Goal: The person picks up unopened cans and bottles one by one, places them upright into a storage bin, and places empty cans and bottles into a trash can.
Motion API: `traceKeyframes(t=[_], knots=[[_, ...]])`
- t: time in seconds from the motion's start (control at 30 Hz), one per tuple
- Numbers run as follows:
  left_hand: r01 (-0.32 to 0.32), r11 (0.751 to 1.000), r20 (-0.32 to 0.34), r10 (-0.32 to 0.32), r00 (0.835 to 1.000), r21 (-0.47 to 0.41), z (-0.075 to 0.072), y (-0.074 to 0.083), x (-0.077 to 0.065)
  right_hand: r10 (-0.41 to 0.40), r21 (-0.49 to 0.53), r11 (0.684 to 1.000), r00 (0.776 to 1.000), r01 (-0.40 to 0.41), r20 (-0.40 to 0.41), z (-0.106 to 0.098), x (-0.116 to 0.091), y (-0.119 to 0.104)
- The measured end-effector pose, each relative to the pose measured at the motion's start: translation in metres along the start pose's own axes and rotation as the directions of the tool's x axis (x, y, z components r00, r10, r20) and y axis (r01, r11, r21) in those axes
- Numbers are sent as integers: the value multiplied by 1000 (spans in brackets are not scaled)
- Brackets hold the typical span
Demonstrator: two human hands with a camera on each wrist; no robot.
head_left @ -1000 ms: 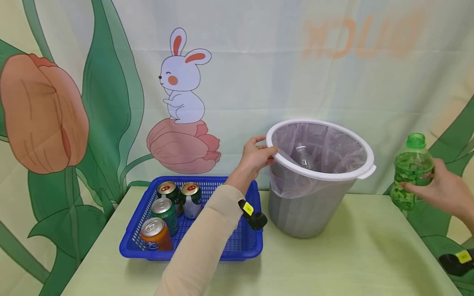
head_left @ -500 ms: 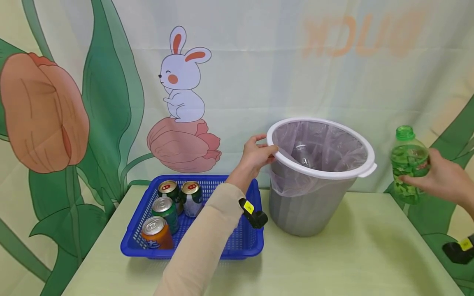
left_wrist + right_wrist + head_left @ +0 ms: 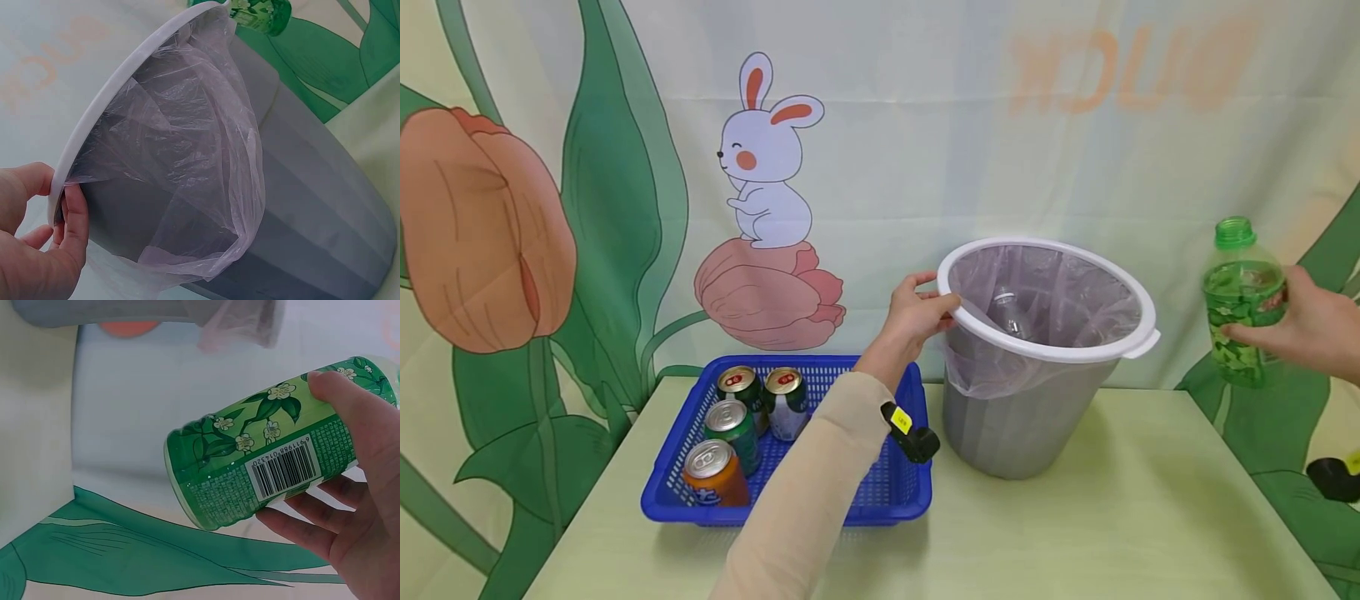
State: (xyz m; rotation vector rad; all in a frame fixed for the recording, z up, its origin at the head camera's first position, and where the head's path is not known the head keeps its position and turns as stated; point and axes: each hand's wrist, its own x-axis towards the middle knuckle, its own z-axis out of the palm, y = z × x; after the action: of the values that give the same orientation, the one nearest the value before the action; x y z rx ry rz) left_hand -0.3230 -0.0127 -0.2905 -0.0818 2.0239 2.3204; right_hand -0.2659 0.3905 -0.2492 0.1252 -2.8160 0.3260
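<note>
A grey trash bin (image 3: pixel 1022 425) with a white rim stands on the table, leaning to the right. My left hand (image 3: pixel 913 312) pinches the left side of that rim, thumb on one face and fingers on the other, as the left wrist view also shows. Inside the bin's thin translucent liner (image 3: pixel 175 137) lies a clear plastic bottle (image 3: pixel 1011 315). Off to the right of the bin, my right hand (image 3: pixel 1311 321) grips a green plastic bottle (image 3: pixel 1243 321) in the air. The bottle is upright and uncapped at the neck, with a flowered label and barcode (image 3: pixel 286 474).
Left of the bin sits a blue plastic basket (image 3: pixel 880 510), partly hidden by my left forearm. In it stand an orange can (image 3: pixel 718 483), a green can (image 3: pixel 733 437) and two dark green cans with gold tops. A printed curtain (image 3: pixel 880 167) hangs behind the table.
My right hand has lifted the green bottle higher, beyond the table's right edge. The left hand keeps its grip on the bin rim, and the bin has not moved.
</note>
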Motion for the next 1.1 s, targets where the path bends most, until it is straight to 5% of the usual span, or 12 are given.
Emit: traceKeyframes(t=[0.27, 0.6, 1.1], knots=[[0, 1000, 1, 0, 1000, -3, 0, 0, 0, 5, -27, 1000, 999, -6, -36, -14, 7, -7], [-3, 1000, 3, 3, 1000, -4, -2, 0, -1, -119, -18, 993, 987, 118, -106, -36, 22, -23], [-10, 1000, 7, 10, 1000, -7, 0, -1, -1, -26, -57, 998, 998, 23, -50, -58, 31, -49]])
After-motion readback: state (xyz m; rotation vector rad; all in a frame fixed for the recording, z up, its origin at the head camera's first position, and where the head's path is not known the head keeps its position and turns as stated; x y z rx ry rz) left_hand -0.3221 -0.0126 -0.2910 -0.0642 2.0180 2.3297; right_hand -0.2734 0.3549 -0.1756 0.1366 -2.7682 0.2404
